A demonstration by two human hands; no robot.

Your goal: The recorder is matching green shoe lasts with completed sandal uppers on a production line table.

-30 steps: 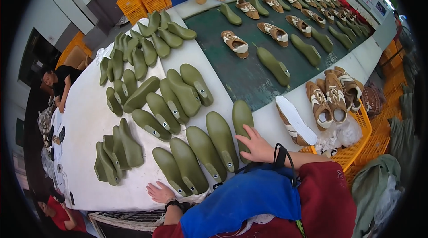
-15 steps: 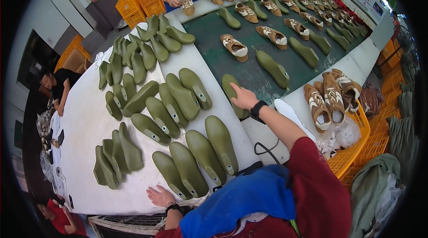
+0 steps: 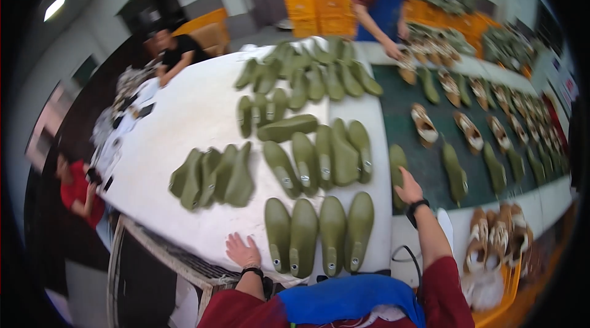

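Observation:
My left hand (image 3: 242,250) lies flat on the white table (image 3: 203,104) near its front edge, fingers spread and holding nothing. Right of it, several olive-green shoe lasts (image 3: 303,236) stand in a row. My right hand (image 3: 410,188) grips the lower part of a green shoe last (image 3: 398,157) at the near left corner of the dark green conveyor belt (image 3: 425,171). Some of its fingers are hidden. Another shoe last (image 3: 454,171) lies to the right on the belt. Beyond it are brown and white sneakers (image 3: 424,124).
More lasts (image 3: 238,174) stand in groups across the table. At the far side a co-worker in a blue apron (image 3: 386,18) handles a sneaker (image 3: 407,69). Finished-looking sneakers (image 3: 499,236) sit by a yellow crate (image 3: 509,291) at right. Two people sit at left.
My view has swung left, so the table and belt appear further right and more upright. My left hand stays on the table and my right hand on the last.

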